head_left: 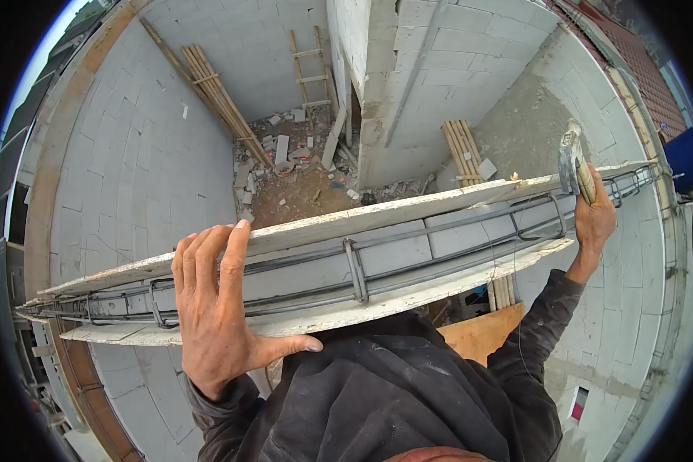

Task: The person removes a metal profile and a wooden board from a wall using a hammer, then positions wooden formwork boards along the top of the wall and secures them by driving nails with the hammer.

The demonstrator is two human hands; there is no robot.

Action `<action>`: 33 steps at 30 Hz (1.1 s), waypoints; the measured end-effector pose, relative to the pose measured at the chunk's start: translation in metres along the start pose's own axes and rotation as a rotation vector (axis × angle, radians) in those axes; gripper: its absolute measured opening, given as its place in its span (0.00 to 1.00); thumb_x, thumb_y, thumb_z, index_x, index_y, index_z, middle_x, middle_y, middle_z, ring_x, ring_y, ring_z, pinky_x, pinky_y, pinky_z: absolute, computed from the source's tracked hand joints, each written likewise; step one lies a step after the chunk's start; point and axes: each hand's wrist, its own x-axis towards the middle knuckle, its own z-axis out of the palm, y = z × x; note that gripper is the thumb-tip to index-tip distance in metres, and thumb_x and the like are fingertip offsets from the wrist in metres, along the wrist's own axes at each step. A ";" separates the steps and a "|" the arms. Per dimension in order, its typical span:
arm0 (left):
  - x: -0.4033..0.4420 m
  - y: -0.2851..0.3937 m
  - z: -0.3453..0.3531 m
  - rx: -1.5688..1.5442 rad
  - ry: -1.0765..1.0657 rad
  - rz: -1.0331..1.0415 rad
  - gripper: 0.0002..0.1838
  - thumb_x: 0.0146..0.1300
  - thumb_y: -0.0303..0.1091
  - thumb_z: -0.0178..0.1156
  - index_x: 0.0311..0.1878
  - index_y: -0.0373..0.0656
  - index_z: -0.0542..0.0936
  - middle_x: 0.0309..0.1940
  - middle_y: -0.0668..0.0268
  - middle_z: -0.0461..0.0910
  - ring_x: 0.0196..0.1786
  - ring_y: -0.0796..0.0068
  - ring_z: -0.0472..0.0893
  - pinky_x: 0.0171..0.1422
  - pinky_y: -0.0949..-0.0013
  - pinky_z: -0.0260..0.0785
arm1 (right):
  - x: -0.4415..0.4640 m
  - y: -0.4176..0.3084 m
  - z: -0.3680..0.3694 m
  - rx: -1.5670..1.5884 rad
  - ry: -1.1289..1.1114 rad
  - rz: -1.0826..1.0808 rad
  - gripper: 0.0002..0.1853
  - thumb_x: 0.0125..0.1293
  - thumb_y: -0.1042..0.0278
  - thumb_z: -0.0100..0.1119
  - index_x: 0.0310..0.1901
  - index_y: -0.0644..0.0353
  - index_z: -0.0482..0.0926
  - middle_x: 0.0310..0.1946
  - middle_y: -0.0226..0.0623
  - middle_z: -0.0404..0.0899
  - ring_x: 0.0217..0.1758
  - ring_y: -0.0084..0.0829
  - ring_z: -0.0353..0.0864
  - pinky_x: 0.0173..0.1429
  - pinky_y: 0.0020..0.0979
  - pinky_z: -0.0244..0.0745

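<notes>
My left hand is spread across the narrow trough between two rough boards. Its fingers reach over the far board, and its thumb stretches along the near board. Between the boards runs a steel rebar cage with stirrups tied along it. To the right, my right hand is closed around the handle of a hammer, whose head points up above the far board. Most of the handle is hidden by the fingers.
Grey block walls enclose the rooms below. Rubble covers the floor far down. Bamboo poles and a wooden ladder lean against the walls. A plywood sheet lies beneath the near board.
</notes>
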 end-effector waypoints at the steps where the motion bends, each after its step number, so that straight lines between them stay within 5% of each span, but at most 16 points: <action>1: 0.002 0.002 -0.004 -0.018 -0.012 -0.001 0.79 0.26 0.94 0.64 0.74 0.37 0.70 0.65 0.46 0.72 0.70 0.40 0.71 0.79 0.30 0.57 | 0.000 -0.002 -0.001 -0.008 0.002 0.007 0.25 0.70 0.53 0.70 0.68 0.32 0.81 0.49 0.35 0.91 0.50 0.42 0.91 0.52 0.41 0.81; 5: 0.002 -0.009 -0.018 -0.087 -0.091 0.029 0.74 0.34 0.93 0.61 0.74 0.38 0.72 0.70 0.46 0.70 0.75 0.41 0.68 0.84 0.31 0.52 | -0.001 -0.009 -0.005 -0.011 -0.010 0.039 0.25 0.69 0.51 0.71 0.68 0.32 0.81 0.48 0.36 0.91 0.48 0.43 0.91 0.50 0.43 0.82; 6: 0.006 -0.011 -0.028 -0.122 -0.101 0.016 0.62 0.50 0.85 0.61 0.75 0.39 0.72 0.73 0.48 0.70 0.79 0.46 0.67 0.85 0.36 0.52 | -0.001 -0.010 -0.005 0.002 -0.013 0.048 0.25 0.69 0.51 0.71 0.67 0.32 0.82 0.48 0.37 0.91 0.49 0.43 0.91 0.50 0.43 0.82; 7: 0.010 -0.012 -0.033 -0.121 -0.094 0.024 0.62 0.50 0.85 0.61 0.75 0.39 0.72 0.73 0.48 0.70 0.79 0.46 0.67 0.85 0.36 0.52 | -0.002 -0.010 -0.004 0.018 -0.015 0.055 0.25 0.69 0.51 0.71 0.67 0.32 0.82 0.48 0.37 0.91 0.49 0.43 0.91 0.50 0.43 0.82; 10: 0.038 -0.008 -0.051 0.031 -0.045 0.085 0.35 0.73 0.55 0.60 0.73 0.39 0.74 0.73 0.51 0.74 0.78 0.53 0.70 0.85 0.43 0.56 | -0.002 -0.013 -0.007 0.005 -0.006 0.049 0.24 0.69 0.51 0.71 0.66 0.33 0.83 0.47 0.37 0.91 0.49 0.44 0.91 0.51 0.45 0.82; 14: 0.099 -0.006 -0.057 -0.169 -0.213 0.302 0.41 0.72 0.59 0.60 0.76 0.36 0.71 0.71 0.46 0.76 0.76 0.43 0.73 0.83 0.41 0.60 | -0.001 -0.022 -0.014 -0.003 -0.081 0.112 0.25 0.71 0.51 0.69 0.68 0.34 0.81 0.53 0.36 0.90 0.55 0.44 0.90 0.56 0.42 0.82; 17: 0.151 0.011 -0.027 -0.489 -0.398 0.367 0.42 0.71 0.58 0.62 0.76 0.36 0.69 0.69 0.42 0.76 0.76 0.42 0.73 0.81 0.41 0.63 | -0.001 -0.027 -0.018 -0.022 -0.094 0.133 0.24 0.70 0.49 0.69 0.68 0.33 0.82 0.53 0.38 0.90 0.54 0.46 0.90 0.55 0.44 0.82; 19: 0.178 0.020 0.012 -0.462 -0.366 0.575 0.42 0.72 0.58 0.62 0.77 0.35 0.67 0.68 0.41 0.76 0.74 0.41 0.74 0.79 0.40 0.65 | 0.000 -0.022 -0.014 -0.008 -0.072 0.117 0.24 0.70 0.48 0.69 0.67 0.32 0.82 0.52 0.38 0.90 0.53 0.47 0.89 0.54 0.44 0.82; 23: 0.211 0.044 0.058 -0.680 -0.440 0.633 0.38 0.73 0.54 0.63 0.75 0.36 0.71 0.66 0.43 0.79 0.69 0.45 0.80 0.73 0.44 0.74 | 0.000 -0.019 -0.012 -0.020 -0.062 0.098 0.24 0.69 0.46 0.69 0.66 0.31 0.82 0.48 0.39 0.90 0.50 0.49 0.90 0.51 0.46 0.82; 25: 0.221 0.053 0.057 -0.821 -0.777 0.617 0.32 0.73 0.51 0.66 0.69 0.36 0.78 0.60 0.47 0.83 0.61 0.52 0.85 0.65 0.52 0.82 | 0.001 -0.019 -0.010 0.001 -0.037 0.083 0.24 0.68 0.48 0.71 0.65 0.31 0.83 0.44 0.40 0.91 0.48 0.49 0.90 0.49 0.46 0.81; 29: 0.219 0.043 0.040 -0.688 -0.820 0.456 0.24 0.73 0.47 0.67 0.61 0.38 0.85 0.52 0.50 0.86 0.53 0.61 0.87 0.59 0.60 0.84 | -0.001 -0.018 -0.013 0.025 -0.023 0.081 0.24 0.67 0.48 0.72 0.64 0.31 0.84 0.38 0.43 0.90 0.43 0.48 0.90 0.47 0.46 0.81; 33: 0.189 -0.009 0.037 -1.041 -0.774 0.172 0.18 0.76 0.49 0.62 0.46 0.42 0.87 0.46 0.52 0.87 0.49 0.65 0.88 0.58 0.58 0.84 | -0.001 -0.020 -0.016 0.018 -0.032 0.089 0.24 0.67 0.46 0.71 0.65 0.30 0.84 0.36 0.44 0.89 0.43 0.49 0.90 0.46 0.45 0.80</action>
